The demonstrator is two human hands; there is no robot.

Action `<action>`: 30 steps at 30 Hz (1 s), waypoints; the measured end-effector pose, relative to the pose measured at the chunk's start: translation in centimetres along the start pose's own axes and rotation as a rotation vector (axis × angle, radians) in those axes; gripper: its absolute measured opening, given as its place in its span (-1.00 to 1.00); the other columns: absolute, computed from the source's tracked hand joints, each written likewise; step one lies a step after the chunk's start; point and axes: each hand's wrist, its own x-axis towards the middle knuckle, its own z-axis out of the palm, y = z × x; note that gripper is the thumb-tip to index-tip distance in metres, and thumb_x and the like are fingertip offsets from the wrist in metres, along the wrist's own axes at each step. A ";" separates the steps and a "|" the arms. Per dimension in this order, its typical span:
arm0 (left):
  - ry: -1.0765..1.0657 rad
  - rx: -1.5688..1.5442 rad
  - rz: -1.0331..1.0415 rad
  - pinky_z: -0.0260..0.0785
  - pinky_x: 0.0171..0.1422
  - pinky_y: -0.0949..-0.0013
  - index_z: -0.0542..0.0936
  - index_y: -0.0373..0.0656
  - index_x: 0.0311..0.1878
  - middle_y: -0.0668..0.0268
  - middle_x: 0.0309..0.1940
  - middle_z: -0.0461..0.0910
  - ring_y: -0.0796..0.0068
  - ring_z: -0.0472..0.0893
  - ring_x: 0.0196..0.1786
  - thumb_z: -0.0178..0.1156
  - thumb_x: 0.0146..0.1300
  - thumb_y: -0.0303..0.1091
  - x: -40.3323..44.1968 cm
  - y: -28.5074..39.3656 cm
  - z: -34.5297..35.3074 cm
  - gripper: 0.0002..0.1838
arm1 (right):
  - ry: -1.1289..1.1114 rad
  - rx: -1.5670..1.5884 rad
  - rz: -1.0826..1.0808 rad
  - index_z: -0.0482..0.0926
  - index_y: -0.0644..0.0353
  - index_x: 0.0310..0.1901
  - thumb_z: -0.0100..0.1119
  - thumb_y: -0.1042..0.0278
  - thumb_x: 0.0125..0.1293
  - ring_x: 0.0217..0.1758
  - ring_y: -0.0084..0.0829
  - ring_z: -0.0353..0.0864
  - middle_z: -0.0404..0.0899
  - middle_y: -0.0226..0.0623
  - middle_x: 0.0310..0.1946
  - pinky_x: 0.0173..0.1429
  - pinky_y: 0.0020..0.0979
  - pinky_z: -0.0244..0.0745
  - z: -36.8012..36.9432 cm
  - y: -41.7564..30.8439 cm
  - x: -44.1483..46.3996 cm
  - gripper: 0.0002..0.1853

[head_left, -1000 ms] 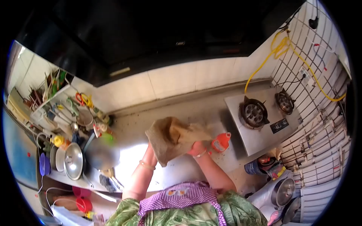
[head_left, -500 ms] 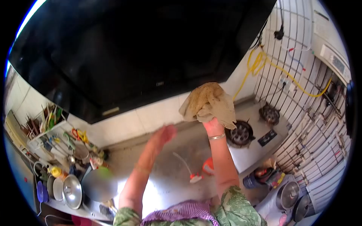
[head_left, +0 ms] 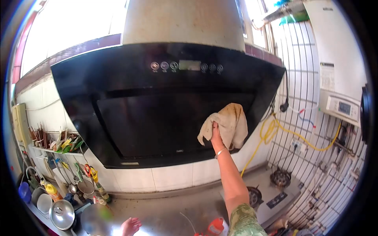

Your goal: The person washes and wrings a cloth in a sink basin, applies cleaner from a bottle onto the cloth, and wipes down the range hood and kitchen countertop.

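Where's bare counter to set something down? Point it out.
The counter is bare along the tiled wall, between the blurred round thing and the stove, beyond the left hand and red bottle. Crowded: the left end, around the silver lid and yellow bottle.

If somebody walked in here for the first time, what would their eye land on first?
The big black hood filling the middle of the view would likely draw the eye first. Next comes the stained beige cloth, held up by the right hand in front of the hood's lower right part. The yellow hose also stands out, looped on the right above the stove.
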 end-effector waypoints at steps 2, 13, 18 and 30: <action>0.004 0.003 0.044 0.45 0.10 0.20 0.57 -0.14 0.08 0.18 0.03 0.61 0.23 0.54 0.03 0.12 0.44 -0.06 0.7 0.3 -0.6 -0.63 | -0.003 -0.016 -0.121 0.43 0.26 0.31 -0.11 -0.09 0.51 0.42 -0.06 0.33 0.44 -0.04 0.33 0.49 -0.19 0.17 -1.5 -4.0 2.8 -0.41; 0.209 -0.032 0.109 0.52 0.07 0.14 0.59 -0.11 -0.04 0.28 -0.11 0.62 0.25 0.62 -0.09 0.16 0.41 -0.22 -1.8 -2.0 8.8 -0.79 | -0.357 -0.179 -0.430 0.39 0.25 0.36 -0.04 -0.27 0.41 0.47 -0.10 0.29 0.39 -0.02 0.36 0.52 -0.22 0.13 -7.5 -36.3 24.0 -0.25; 0.315 -0.025 0.235 0.56 0.01 0.15 0.59 -0.12 -0.07 0.26 -0.19 0.62 0.27 0.63 -0.11 0.20 0.38 -0.18 -3.4 -1.7 9.6 -0.77 | -0.395 -0.156 -0.612 0.22 0.33 0.45 0.00 -0.37 0.32 0.55 -0.10 0.15 0.20 -0.01 0.49 0.59 -0.26 0.00 -1.1 -42.9 28.2 -0.06; 0.410 0.314 0.375 0.47 -0.15 0.28 0.60 -0.09 -0.06 0.29 -0.20 0.63 0.40 0.60 -0.23 0.24 0.34 -0.04 -1.2 -1.2 9.5 -0.67 | -0.337 -0.384 -0.840 0.37 0.24 0.36 -0.23 0.10 0.48 0.48 -0.11 0.30 0.34 -0.07 0.42 0.52 -0.23 0.17 1.3 -47.8 35.7 -0.45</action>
